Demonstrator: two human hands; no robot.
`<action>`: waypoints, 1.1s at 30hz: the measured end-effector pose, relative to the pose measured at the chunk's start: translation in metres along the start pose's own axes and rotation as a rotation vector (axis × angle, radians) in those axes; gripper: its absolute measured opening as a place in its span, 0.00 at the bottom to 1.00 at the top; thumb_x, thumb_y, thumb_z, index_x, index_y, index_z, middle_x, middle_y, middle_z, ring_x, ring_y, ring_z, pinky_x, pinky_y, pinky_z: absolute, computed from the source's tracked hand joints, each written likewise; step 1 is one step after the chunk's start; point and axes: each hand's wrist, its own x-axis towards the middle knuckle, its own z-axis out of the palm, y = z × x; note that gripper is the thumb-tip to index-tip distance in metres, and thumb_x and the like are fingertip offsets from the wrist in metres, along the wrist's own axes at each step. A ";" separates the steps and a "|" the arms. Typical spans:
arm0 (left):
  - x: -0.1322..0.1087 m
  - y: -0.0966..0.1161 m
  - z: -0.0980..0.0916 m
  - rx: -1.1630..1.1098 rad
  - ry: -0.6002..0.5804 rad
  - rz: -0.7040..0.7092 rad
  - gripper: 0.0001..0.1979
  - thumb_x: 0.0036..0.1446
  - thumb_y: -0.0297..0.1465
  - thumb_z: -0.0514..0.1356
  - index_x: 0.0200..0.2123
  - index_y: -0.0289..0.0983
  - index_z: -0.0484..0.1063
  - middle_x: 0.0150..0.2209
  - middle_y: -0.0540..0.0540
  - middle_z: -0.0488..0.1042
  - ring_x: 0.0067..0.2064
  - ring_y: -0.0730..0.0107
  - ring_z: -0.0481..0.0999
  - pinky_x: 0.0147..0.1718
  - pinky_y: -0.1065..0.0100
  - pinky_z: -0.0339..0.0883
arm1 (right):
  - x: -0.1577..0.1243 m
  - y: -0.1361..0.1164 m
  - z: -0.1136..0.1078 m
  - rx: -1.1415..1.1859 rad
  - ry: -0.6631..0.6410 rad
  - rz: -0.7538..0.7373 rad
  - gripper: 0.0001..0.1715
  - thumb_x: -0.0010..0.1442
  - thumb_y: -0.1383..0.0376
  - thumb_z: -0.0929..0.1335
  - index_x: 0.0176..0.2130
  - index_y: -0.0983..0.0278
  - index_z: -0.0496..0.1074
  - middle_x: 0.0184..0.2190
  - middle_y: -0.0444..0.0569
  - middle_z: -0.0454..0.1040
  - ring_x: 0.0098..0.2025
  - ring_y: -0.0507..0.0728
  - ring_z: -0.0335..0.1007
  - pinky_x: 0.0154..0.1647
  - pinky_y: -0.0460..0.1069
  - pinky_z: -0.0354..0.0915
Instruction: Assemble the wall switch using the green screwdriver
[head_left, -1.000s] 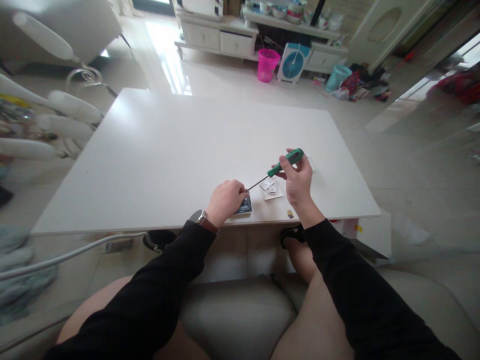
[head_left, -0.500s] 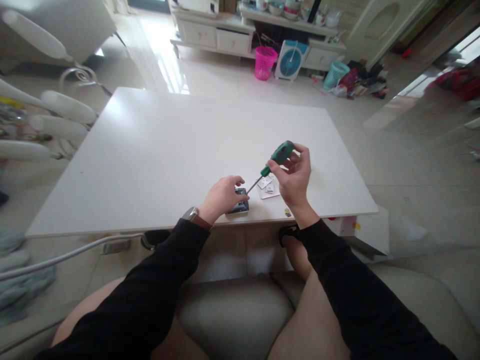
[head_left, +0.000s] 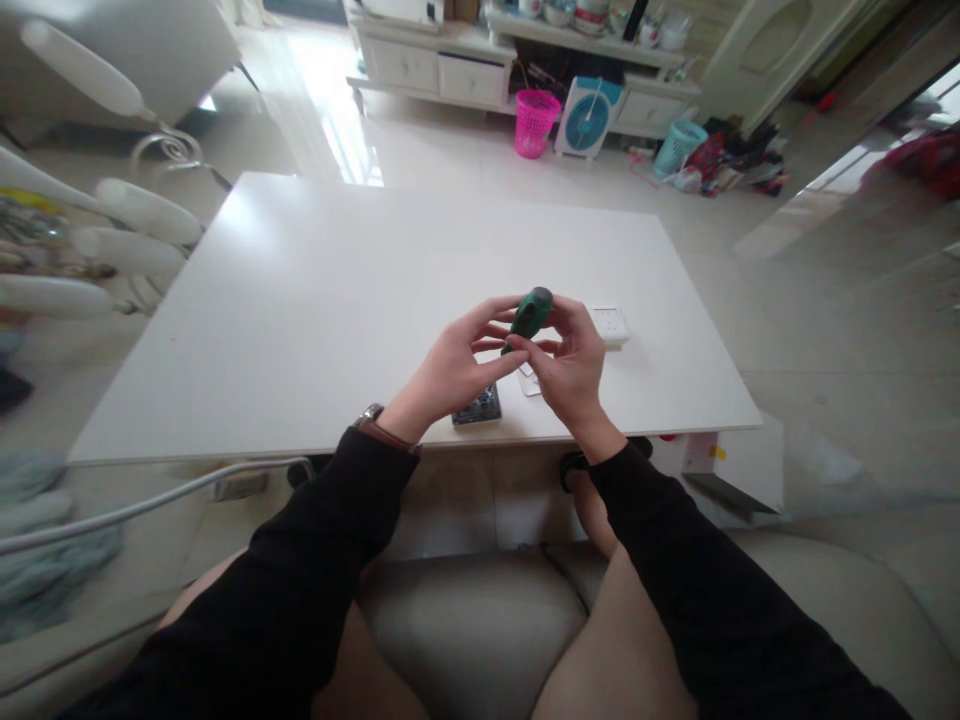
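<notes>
White table: (head_left: 337, 300) pale, in a tiled room.
Screwdriver: (head_left: 533, 313) raised between both hands, above the table's near edge, right of its middle.
Right hand: (head_left: 571, 358) fingers closed around the green handle.
Left hand: (head_left: 463, 358) half-curled against the handle; whether it grips, I cannot tell.
Change: left hand has moved from the dark unit (head_left: 478, 408) by the near edge to the handle; screwing appears paused.
Hidden: screwdriver shaft and tip; most of the white plate (head_left: 529, 383) behind the right hand.
</notes>
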 end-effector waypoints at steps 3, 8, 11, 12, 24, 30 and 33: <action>0.001 -0.005 0.000 0.051 0.014 0.010 0.31 0.55 0.29 0.71 0.62 0.45 0.71 0.52 0.44 0.79 0.51 0.62 0.81 0.49 0.60 0.80 | 0.000 0.004 0.003 0.015 -0.008 0.040 0.32 0.57 0.47 0.78 0.55 0.51 0.69 0.44 0.44 0.74 0.46 0.57 0.76 0.34 0.48 0.77; 0.003 -0.013 0.003 0.074 0.079 0.016 0.26 0.57 0.29 0.70 0.59 0.44 0.72 0.46 0.45 0.80 0.46 0.65 0.82 0.42 0.65 0.80 | 0.000 0.005 0.003 0.001 -0.033 0.065 0.31 0.56 0.46 0.78 0.53 0.51 0.69 0.42 0.43 0.74 0.45 0.56 0.75 0.35 0.48 0.75; 0.004 -0.015 0.004 0.083 0.116 0.006 0.23 0.59 0.28 0.68 0.57 0.43 0.72 0.44 0.47 0.80 0.45 0.67 0.81 0.42 0.66 0.79 | 0.003 0.007 -0.006 -0.004 -0.101 0.103 0.31 0.57 0.46 0.78 0.54 0.52 0.69 0.43 0.44 0.74 0.45 0.56 0.75 0.38 0.50 0.75; 0.003 -0.016 0.003 0.090 0.123 0.001 0.23 0.58 0.27 0.68 0.56 0.43 0.72 0.44 0.47 0.80 0.46 0.67 0.81 0.42 0.66 0.79 | 0.004 0.009 -0.010 -0.008 -0.145 0.126 0.31 0.57 0.47 0.78 0.54 0.53 0.69 0.44 0.44 0.75 0.45 0.56 0.75 0.41 0.51 0.75; 0.004 -0.011 -0.005 0.105 0.220 -0.089 0.27 0.55 0.23 0.64 0.58 0.44 0.69 0.48 0.46 0.77 0.48 0.63 0.79 0.43 0.62 0.80 | -0.041 0.066 -0.020 -0.378 -0.848 0.224 0.53 0.46 0.59 0.83 0.66 0.61 0.66 0.63 0.60 0.69 0.67 0.70 0.66 0.70 0.67 0.61; 0.005 -0.011 -0.006 0.100 0.221 -0.091 0.28 0.55 0.23 0.64 0.59 0.44 0.67 0.48 0.45 0.76 0.48 0.62 0.79 0.43 0.62 0.80 | -0.047 0.072 -0.002 -0.411 -0.840 0.167 0.46 0.50 0.59 0.82 0.62 0.64 0.66 0.56 0.57 0.68 0.59 0.66 0.69 0.63 0.63 0.67; 0.004 -0.012 -0.007 0.097 0.228 -0.080 0.27 0.56 0.23 0.63 0.58 0.43 0.67 0.48 0.45 0.76 0.47 0.64 0.79 0.41 0.63 0.80 | -0.050 0.070 0.005 -0.423 -0.826 0.184 0.45 0.49 0.58 0.82 0.59 0.64 0.67 0.53 0.54 0.68 0.55 0.65 0.69 0.60 0.61 0.68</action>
